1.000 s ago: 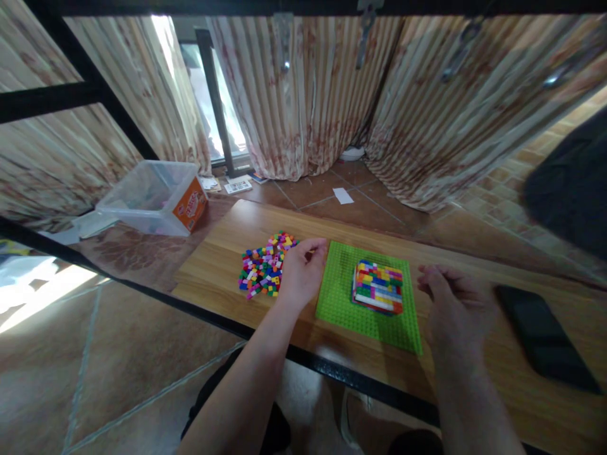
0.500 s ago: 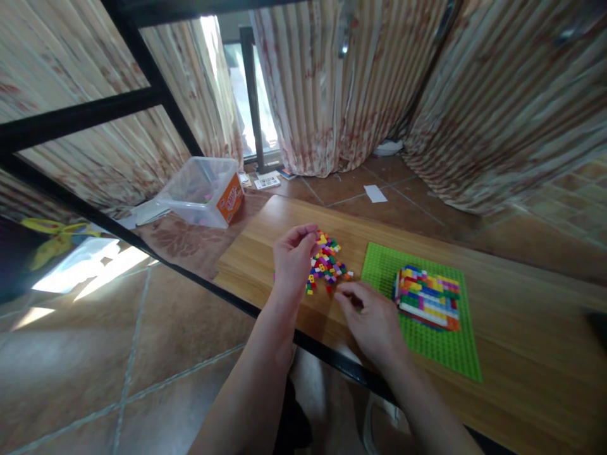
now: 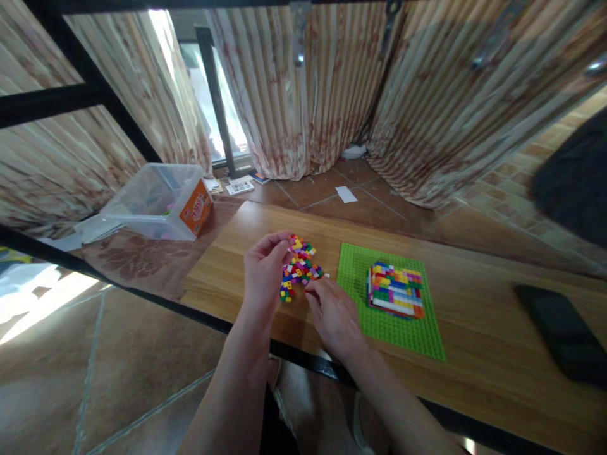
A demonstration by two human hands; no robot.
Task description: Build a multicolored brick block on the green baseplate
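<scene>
A loose heap of small colourful toy bricks [image 3: 302,255] lies on the wooden table between my hands. My left hand [image 3: 263,270] is at the heap's left side, thumb and fingers pinched together; whatever is between them is hidden. At the heap's near right edge, my right hand [image 3: 336,315] has its fingertips closed close to the bricks, and I cannot make out what they hold. To the right, a green studded baseplate [image 3: 403,341] carries a low rectangular block built of multicoloured bricks [image 3: 396,292]. Neither hand touches that block.
A black phone [image 3: 559,328] rests on the table [image 3: 478,303] at the right. Beyond the table's left end, a clear plastic bin [image 3: 152,205] with an orange label stands on the floor. Black metal bars [image 3: 95,95] cross the upper left. Patterned curtains hang behind.
The view has turned right, bringing the phone into sight. My right hand has moved closer to the heap, its fingers more closed. My left hand keeps its pinch beside the bricks.
</scene>
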